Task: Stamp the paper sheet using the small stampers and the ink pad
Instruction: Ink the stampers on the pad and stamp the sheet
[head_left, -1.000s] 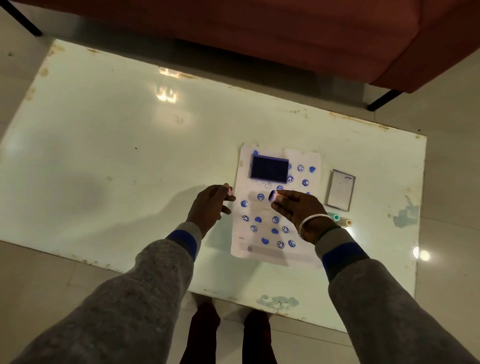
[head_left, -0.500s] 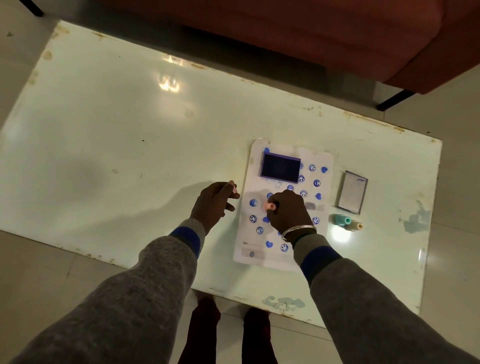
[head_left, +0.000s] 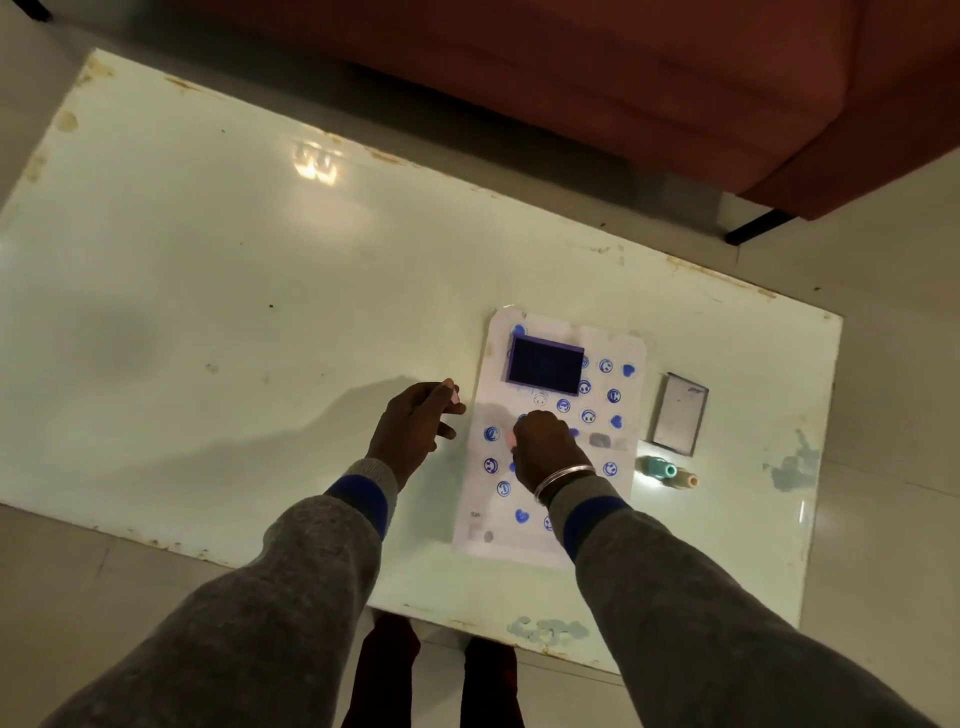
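Right hand (head_left: 543, 447) sits knuckles-up over the middle of the paper sheet (head_left: 550, 540), fingers closed on a small pink stamper (head_left: 511, 440), only its edge visible. Left hand (head_left: 415, 426) hovers just left of the sheet, fingers curled around another pink stamper (head_left: 453, 391) at the fingertips. Ink pad (head_left: 545, 365) lies open on the sheet's far end. Its lid (head_left: 680, 413) and two more stampers (head_left: 670, 473) rest on the table (head_left: 208, 291), right of the sheet.

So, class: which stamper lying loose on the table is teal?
The teal stamper, nearer the paper; the cream stamper beside it lies farther right.
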